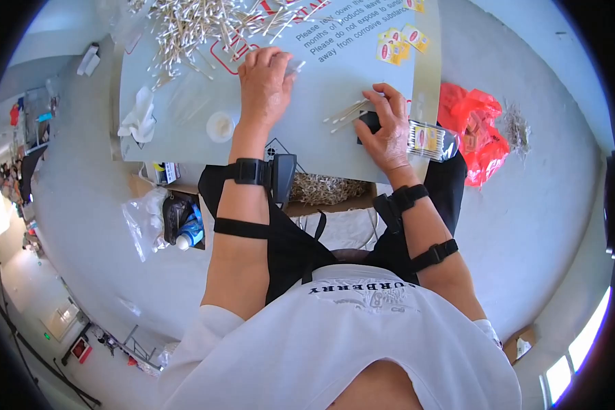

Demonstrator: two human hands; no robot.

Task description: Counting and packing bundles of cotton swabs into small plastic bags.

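My left hand [263, 85] rests on the table at the near edge of a loose heap of cotton swabs [191, 34]. Its fingers are curled, and the white tip of a cotton swab [299, 66] shows beside the thumb. To the right, my right hand [388, 130] curves its thumb and fingers around the ends of a few cotton swabs [346, 113], whose other tips point left. A black flat piece [369, 122] lies beneath this hand, partly hidden. Beside the wrist is a clear pack of swabs [427, 140] with a yellow label.
Yellow-and-white labels [402, 44] lie at the table's far right. A round white container [220, 127] and crumpled tissue [138, 116] sit on the left. Below the front edge stands a box of swabs [328, 188]. A red plastic bag [475, 130] is beyond the right edge.
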